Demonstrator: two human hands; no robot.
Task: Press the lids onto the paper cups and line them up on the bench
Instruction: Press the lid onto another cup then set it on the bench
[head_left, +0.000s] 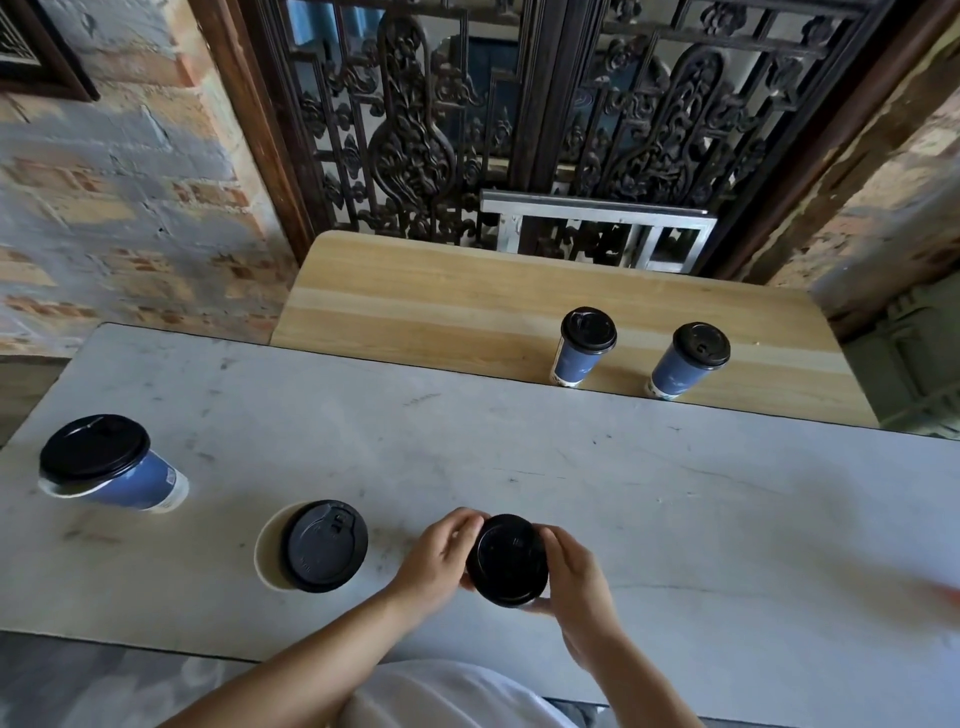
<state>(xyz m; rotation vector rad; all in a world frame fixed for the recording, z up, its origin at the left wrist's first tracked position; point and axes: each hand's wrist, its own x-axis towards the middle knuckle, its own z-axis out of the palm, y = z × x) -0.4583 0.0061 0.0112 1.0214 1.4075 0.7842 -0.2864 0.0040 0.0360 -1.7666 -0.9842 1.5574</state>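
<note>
A black lid (507, 560) sits on a paper cup at the near middle of the grey table (519, 457); the cup's body is hidden under it. My left hand (441, 556) grips the lid's left edge and my right hand (574, 582) grips its right edge. To the left, a black lid (324, 545) lies askew over a white cup rim (267, 551). At far left a blue cup (150, 483) carries a lid (93, 447) shifted off its rim. Two lidded blue cups (579, 353) (683, 366) stand side by side on the wooden bench (441, 312).
The bench lies beyond the table's far edge, against a dark carved wooden screen (519, 114). Brick walls (130, 208) flank both sides. A metal frame (597, 223) leans behind the bench. A blurred reddish thing (948, 592) shows at the right edge.
</note>
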